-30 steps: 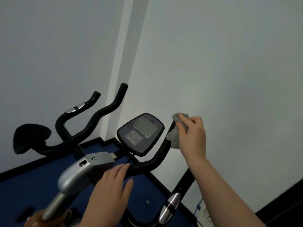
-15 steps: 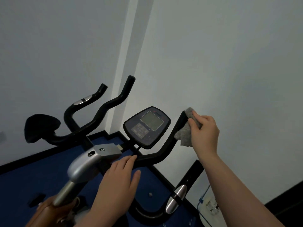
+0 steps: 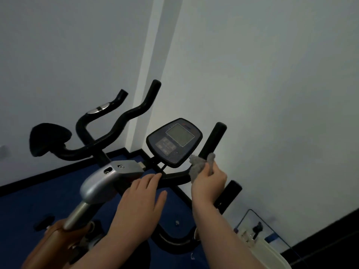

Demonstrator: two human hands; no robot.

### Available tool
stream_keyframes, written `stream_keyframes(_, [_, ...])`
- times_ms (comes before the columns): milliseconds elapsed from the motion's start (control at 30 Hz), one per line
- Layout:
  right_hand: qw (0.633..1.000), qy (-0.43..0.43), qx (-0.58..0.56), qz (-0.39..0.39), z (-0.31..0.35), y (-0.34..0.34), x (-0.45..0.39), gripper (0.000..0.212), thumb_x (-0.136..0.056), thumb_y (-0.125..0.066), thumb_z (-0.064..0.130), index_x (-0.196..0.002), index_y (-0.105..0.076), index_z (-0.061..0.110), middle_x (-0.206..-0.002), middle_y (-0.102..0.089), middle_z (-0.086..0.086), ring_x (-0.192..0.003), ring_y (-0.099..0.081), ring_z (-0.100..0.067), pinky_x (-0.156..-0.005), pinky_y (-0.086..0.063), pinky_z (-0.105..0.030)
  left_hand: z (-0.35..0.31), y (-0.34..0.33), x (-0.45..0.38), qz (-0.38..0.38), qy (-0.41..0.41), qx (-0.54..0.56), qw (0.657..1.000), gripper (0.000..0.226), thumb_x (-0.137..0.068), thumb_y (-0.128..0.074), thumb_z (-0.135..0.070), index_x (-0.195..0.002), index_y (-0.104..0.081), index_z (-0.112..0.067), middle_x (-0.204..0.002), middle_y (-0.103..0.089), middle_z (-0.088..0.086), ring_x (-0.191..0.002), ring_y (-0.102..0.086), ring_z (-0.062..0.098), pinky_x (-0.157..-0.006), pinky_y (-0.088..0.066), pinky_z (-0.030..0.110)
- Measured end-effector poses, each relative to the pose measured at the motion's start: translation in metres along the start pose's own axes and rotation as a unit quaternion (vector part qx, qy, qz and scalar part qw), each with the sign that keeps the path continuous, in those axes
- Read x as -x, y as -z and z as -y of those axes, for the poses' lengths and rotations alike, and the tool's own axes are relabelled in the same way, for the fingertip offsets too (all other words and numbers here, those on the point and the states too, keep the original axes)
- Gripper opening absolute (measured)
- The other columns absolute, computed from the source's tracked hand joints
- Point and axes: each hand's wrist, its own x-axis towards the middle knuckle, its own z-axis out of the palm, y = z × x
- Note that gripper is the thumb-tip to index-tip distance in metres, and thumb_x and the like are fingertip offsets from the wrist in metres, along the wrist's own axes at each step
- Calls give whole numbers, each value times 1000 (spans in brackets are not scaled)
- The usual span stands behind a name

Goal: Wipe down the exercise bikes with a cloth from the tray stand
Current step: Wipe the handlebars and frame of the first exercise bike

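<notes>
Step in hand: wiping the right handlebar [image 3: 212, 141] of the near exercise bike [image 3: 101, 183].

Right hand [image 3: 208, 181]: grip clenched round the grey cloth [image 3: 200, 165], which is bunched against the lower part of the upright right bar, just right of the console [image 3: 174, 141]. Left hand [image 3: 141, 195]: grip released, fingers straight and laid flat on the crossbar near the stem, holding nothing.

To do it well, in our judgement:
- we keep the cloth wrapped round the bar, not dabbed on 1 face, so the far side is wiped too;
- we run full strokes from the bend to the tip, with light twisting;
- we keep the left hand braced where it lies, to steady the frame;
- we go gently beside the console, since its face shows specks and its edge is very near the cloth.

Risk: the cloth is a small wad; it could slip off the rounded tip.

Count:
- exercise bikes: 2 in view, the near one and a second bike [image 3: 108, 131] at far left, with its own black bars;
- consoles: 1;
- cloths: 1;
- hands: 2;
- tray stand: 0 in view.

A pale object [image 3: 258, 247] lies low at right; we cannot tell what it is.
</notes>
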Motion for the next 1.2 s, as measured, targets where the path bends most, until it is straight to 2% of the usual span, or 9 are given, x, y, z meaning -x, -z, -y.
stream_keyframes(100, [996, 88, 23, -25, 14, 16, -14, 29, -96, -52, 25, -110, -66, 4, -103, -62, -12, -85, -60, -15, -88, -54, -34, 1, 0, 0, 2, -3, 0, 1000, 56, -95, -32, -49, -146, -26, -28, -146, -36, -12, -132, -33, 10, -107, -32, 27])
stream_keyframes(200, [909, 397, 110, -59, 51, 26, -35, 28, -92, -58, 15, -119, -64, 9, -101, -49, -2, -83, -46, -5, -76, -44, -9, 1, 1, 1, 1, -2, 4, 1000, 56, -95, -32, -50, -146, -26, -28, -146, -35, -13, -132, -32, 9, -108, -31, 27])
stream_keyframes(333, [777, 489, 391, 65, 60, 19, -58, 28, -89, -60, 4, -115, -63, 10, -98, -51, -11, -82, -49, -25, -54, -50, -36, 3, 1, 1, 4, -2, 4, 1000, 56, -95, -31, -50, -147, -23, -30, -147, -32, -14, -134, -29, 8, -108, -29, 26])
stream_keyframes(500, [840, 366, 371, 154, 15, 8, -24, 15, -95, -51, 13, -100, -65, 10, -105, -44, -2, -91, -45, -19, -72, -47, -34, 6, 2, 2, 2, -2, 33, 999, 54, -95, -34, -49, -146, -26, -32, -147, -34, -16, -133, -30, 6, -108, -29, 26])
stream_keyframes(633, [856, 295, 322, 278, 35, 27, -39, 19, -94, -54, 26, -94, -73, 28, -95, -43, 14, -82, -45, 2, -75, -35, -12, 5, 3, 2, -8, -4, 26, 1000, 54, -95, -34, -49, -146, -26, -31, -147, -34, -16, -133, -30, 6, -107, -29, 25])
stream_keyframes(733, [863, 352, 310, 189, 47, 31, -50, 20, -95, -53, 25, -103, -70, 22, -97, -44, 12, -74, -47, 1, -69, -34, -13, 3, 1, 4, -13, -2, 14, 1000, 54, -96, -33, -48, -146, -25, -30, -147, -34, -15, -133, -31, 7, -108, -30, 26])
stream_keyframes(900, [913, 271, 264, 151, 13, 13, -2, 22, -97, -50, 21, -104, -69, 13, -102, -41, 6, -74, -50, -6, -75, -43, -23, -1, 3, 5, -22, -5, -16, 1000, 53, -96, -35, -46, -145, -28, -27, -145, -37, -11, -130, -36, 10, -106, -34, 29])
stream_keyframes(1067, [910, 251, 223, 244, 2, 18, 30, 23, -95, -53, 26, -113, -68, 22, -102, -45, 5, -78, -48, 3, -72, -33, -5, -5, 11, 9, -38, 1, -41, 998, 48, -97, -35, -44, -141, -35, -26, -140, -44, -11, -122, -45, 9, -97, -41, 28])
stream_keyframes(1200, [899, 320, 236, 186, 30, 33, -7, 21, -93, -57, 24, -108, -70, 17, -98, -44, 5, -79, -49, -7, -77, -37, -20, 3, 20, 22, -40, 21, -69, 997, 46, -96, -34, -46, -138, -38, -29, -136, -47, -14, -115, -50, 8, -88, -46, 28])
